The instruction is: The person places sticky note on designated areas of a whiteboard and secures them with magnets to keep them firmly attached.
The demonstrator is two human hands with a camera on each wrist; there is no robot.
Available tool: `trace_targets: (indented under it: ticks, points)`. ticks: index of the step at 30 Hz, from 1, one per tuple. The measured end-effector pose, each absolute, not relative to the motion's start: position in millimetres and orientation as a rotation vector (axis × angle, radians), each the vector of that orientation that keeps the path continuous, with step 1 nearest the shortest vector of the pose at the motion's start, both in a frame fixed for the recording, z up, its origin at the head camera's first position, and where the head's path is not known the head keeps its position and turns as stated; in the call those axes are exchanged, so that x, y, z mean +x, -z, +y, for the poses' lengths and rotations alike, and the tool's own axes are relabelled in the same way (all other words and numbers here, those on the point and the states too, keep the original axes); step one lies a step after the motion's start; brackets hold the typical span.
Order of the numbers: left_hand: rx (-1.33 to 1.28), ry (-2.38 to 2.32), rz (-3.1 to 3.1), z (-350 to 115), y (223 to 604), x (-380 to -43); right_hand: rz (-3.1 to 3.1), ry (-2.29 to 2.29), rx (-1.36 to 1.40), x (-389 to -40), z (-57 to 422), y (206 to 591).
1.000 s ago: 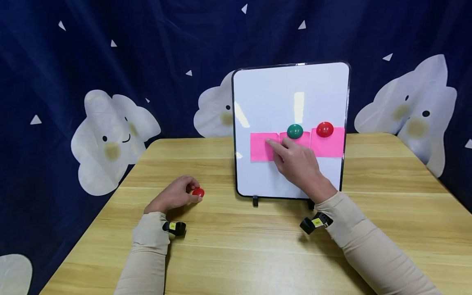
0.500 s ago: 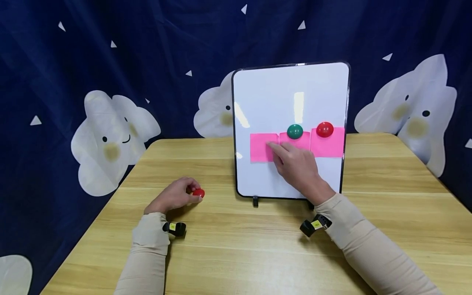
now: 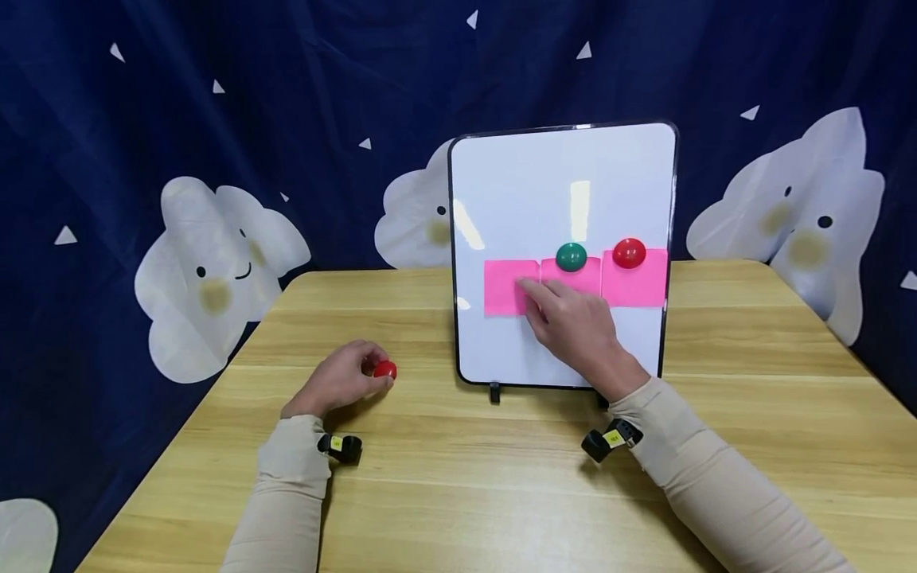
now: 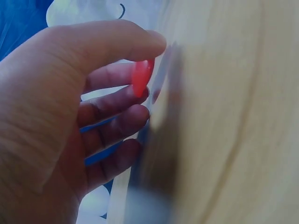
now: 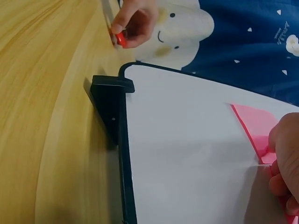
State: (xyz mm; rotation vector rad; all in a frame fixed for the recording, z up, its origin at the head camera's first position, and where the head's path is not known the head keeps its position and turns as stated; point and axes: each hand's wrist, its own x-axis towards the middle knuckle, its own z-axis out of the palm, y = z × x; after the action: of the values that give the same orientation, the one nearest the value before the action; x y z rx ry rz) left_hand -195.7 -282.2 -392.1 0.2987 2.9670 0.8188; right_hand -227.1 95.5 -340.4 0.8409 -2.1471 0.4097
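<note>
My left hand (image 3: 342,376) pinches a red round magnet (image 3: 385,370) between thumb and fingers, low over the table left of the whiteboard (image 3: 566,183). In the left wrist view, the red magnet (image 4: 140,77) sits edge-on under the thumb tip. My right hand (image 3: 576,322) reaches to the board, its index fingertip on the leftmost pink sticky note (image 3: 505,288). It partly covers the middle pink note (image 3: 583,278), whose top carries a green magnet (image 3: 571,257). A second red magnet (image 3: 630,253) sits on the right pink note (image 3: 641,286).
The board stands on small black feet (image 3: 495,393) on a wooden table (image 3: 458,477). Behind hangs a dark blue curtain (image 3: 344,64) with white clouds. Each wrist wears a black camera, such as the left one (image 3: 345,449).
The right index fingertip has slid slightly down on the left pink note. My left hand and its red magnet have risen very slightly. The notes and other magnets stay put.
</note>
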Motion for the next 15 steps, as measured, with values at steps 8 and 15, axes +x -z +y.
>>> trace_targets:
  ticks: [8, 15]
  points:
    - [0.376, -0.858, 3.022, -275.5, 391.6, -196.1, -2.184, -0.404, 0.848, -225.2, 98.2, 339.6]
    - [0.468, -0.824, 3.101, -272.4, 392.9, -197.1, -2.21, -0.375, 0.837, -224.5, 97.5, 341.2]
